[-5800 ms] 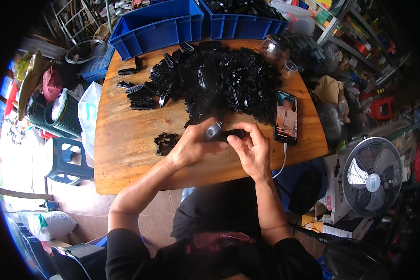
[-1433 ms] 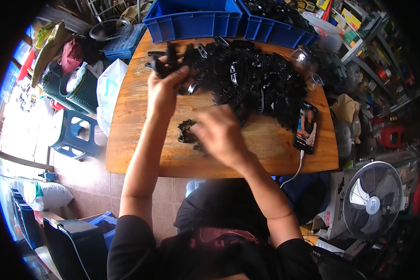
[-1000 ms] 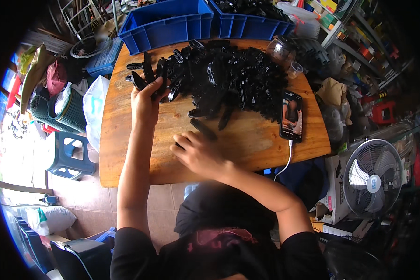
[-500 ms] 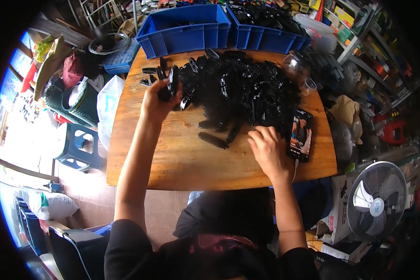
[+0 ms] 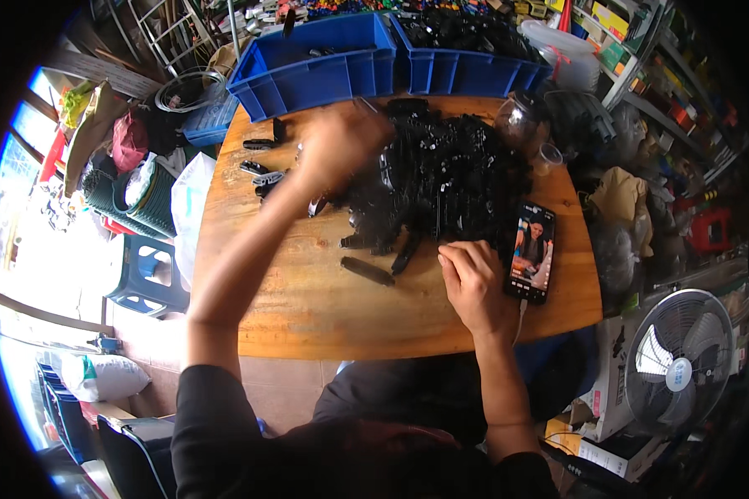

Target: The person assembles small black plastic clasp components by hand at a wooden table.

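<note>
My left hand [image 5: 345,143], smeared by motion, is over the left part of a heap of small black elongated pieces [image 5: 474,179]. Whether it holds one of them I cannot tell. One dark piece [image 5: 289,22] shows above the far rim of the left blue bin [image 5: 312,90], apart from my hand. On the table at the heap's near edge rests my right hand [image 5: 473,283], its fingers curled together and nothing visible in them. Just left of it lie a loose black piece [image 5: 367,270] and another [image 5: 406,251].
A second blue bin [image 5: 474,73] full of black pieces stands at the back of the wooden table [image 5: 308,320]. A corded phone [image 5: 531,254] lies right of my right hand. A clear jar [image 5: 520,121] and small cup [image 5: 550,155] stand behind it. A fan [image 5: 679,374] is at right.
My left hand has swung right and no longer shows the black piece it held upright. A dark piece now appears above the left bin. My right hand stays by the heap; the view has shifted slightly.
</note>
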Motion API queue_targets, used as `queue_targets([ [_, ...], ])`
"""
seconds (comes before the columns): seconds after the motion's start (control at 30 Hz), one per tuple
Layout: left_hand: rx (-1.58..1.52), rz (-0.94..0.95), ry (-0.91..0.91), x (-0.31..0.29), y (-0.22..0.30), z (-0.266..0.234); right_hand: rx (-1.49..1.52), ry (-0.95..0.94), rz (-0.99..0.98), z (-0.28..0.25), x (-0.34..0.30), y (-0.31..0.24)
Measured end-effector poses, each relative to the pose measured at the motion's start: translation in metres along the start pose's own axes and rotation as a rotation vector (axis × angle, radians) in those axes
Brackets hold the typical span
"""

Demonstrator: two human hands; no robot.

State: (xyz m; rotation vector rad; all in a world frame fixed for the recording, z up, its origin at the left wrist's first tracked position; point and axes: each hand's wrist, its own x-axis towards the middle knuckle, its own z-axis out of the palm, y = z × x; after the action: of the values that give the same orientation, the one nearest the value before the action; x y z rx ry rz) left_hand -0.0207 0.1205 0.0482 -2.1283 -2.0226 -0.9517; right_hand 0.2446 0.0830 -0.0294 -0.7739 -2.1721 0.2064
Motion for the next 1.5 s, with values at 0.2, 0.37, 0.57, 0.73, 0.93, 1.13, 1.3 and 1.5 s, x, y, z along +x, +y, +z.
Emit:
queue_targets([
  [0.2, 0.309, 0.208, 0.055, -0.106, 0.028, 0.046, 0.22, 0.25, 0.106, -0.011, -0.002, 0.001],
  [0.37, -0.131, -0.04, 0.037, -0.117, 0.002, 0.025, 0.087, 0.237, 0.223, -0.018, -0.026, -0.003],
  [0.57, -1.461, -0.503, -0.29, -0.112, 0.012, -0.008, -0.033, 0.155, 0.238, -0.026, -0.053, -0.012],
  [0.73, -1.414, -0.503, -0.759, -0.125, 0.032, -0.003, -0.125, 0.074, 0.214, -0.025, -0.054, -0.016],
  [0.93, -1.475, -0.585, -0.612, -0.12, 0.002, 0.019, 0.111, 0.166, 0.295, -0.02, -0.051, -0.014],
  [1.13, -1.847, -0.562, -0.577, -0.114, 0.002, 0.012, 0.063, 0.072, 0.35, -0.044, -0.054, -0.012],
  [1.3, -1.564, -0.597, -0.64, -0.119, 0.02, 0.015, -0.061, -0.053, 0.207, -0.039, -0.059, -0.007],
  [1.5, -1.589, -0.58, -0.697, -0.126, 0.031, 0.025, 1.138, 0.145, 0.797, -0.037, -0.053, -0.022],
])
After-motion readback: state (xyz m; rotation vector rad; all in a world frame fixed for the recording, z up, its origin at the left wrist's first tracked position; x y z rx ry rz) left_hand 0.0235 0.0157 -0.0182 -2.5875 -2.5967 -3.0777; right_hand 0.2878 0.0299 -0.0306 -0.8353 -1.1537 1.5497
